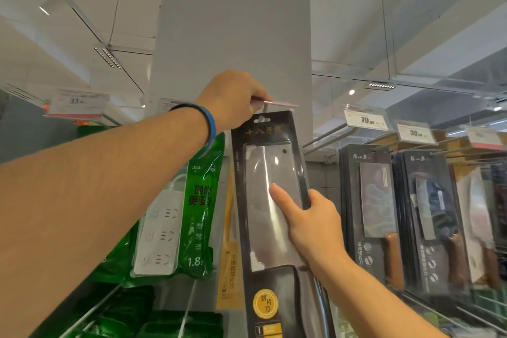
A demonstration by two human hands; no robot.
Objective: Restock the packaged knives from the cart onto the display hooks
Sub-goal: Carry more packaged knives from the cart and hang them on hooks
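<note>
Tall, narrow knife pack [263, 228] held upright in the middle of the view, in front of a plain grey pillar [236, 22]. Black card backing, matt, with gold characters near the top and a round gold seal low down. Clear, glossy plastic blister over a broad rectangular cleaver blade of bright steel, with a small round hole near the blade's upper corner; dark handle below. Cut-out hanging slot at the top edge, just under a thin metal hook [274, 103]; not clear whether the slot is already on it.

Right hand [310, 228] gripping the pack's right edge at mid-height, thumb flat across the blister, fingers hidden behind the card. Left hand [236, 99] raised, fingers curled, pinching the front end of the hook; blue wristband [210, 132] on that arm.

To the left, a shiny green bag [203, 200] holding a white power strip. Behind the pack, a slim yellow card pack [229, 269]. To the right, rows of similar dark knife packs [370, 214] hanging on rods, wooden handles showing, under white price tags [366, 119].
</note>
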